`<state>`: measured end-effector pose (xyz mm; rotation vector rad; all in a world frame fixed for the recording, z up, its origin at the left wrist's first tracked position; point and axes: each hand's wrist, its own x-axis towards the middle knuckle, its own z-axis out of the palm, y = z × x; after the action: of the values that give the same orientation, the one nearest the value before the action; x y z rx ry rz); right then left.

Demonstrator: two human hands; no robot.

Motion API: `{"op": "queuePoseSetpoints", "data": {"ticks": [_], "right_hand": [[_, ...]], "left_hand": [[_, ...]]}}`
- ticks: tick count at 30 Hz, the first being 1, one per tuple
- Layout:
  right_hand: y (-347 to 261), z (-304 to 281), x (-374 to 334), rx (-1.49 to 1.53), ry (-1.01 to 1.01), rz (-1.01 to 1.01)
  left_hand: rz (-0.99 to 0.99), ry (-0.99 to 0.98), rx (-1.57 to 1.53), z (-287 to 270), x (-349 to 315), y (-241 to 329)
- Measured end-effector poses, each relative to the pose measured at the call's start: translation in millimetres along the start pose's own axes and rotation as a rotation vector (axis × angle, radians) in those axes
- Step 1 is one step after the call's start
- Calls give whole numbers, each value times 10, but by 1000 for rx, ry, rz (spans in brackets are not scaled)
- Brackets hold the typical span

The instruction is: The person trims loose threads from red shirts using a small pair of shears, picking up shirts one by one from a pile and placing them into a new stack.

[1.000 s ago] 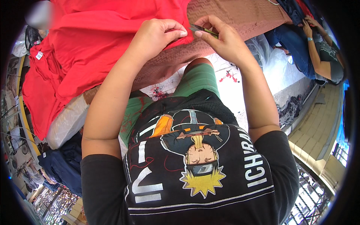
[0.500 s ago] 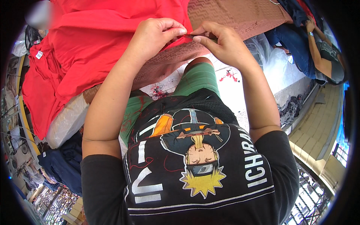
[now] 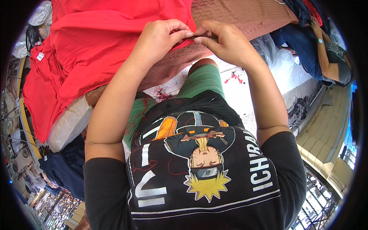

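My left hand [image 3: 161, 38] is closed, its thumb and fingertips pinching the edge of a red cloth garment [image 3: 103, 42] at the table's near side. Close against it, my right hand [image 3: 227, 41] is closed in a pinch on a thin dark tool [image 3: 193, 38]. The tool's tip reaches between the two hands at the red edge; most of its length is hidden by my fingers, so its exact kind does not show. The garment spreads over the table to the left and hangs down its side, a white label [image 3: 40, 56] showing there.
A brown patterned cover [image 3: 234, 13] lies on the table. Dark blue clothes [image 3: 63, 168] are heaped at lower left. Red thread scraps [image 3: 234, 78] lie on the pale floor. Clear plastic [image 3: 281, 57] stands at right, near a seated person [image 3: 331, 61] handling dark cloth.
Both hands stay together at the red edge, with only a slight shift of the fingers. The tool shows a little less between them. A blurred patch at upper left is gone.
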<state>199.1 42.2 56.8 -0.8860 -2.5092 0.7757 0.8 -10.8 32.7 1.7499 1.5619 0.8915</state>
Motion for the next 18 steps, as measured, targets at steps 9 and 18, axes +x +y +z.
{"op": "queuePoseSetpoints", "data": {"ticks": [9,18], "right_hand": [[66,5,-2,-182,19,-44],[176,77,-234,136,104,13]], "left_hand": [[263,-139,78,-215,-88,165],[78,123,20,-346,-593,151]]}}
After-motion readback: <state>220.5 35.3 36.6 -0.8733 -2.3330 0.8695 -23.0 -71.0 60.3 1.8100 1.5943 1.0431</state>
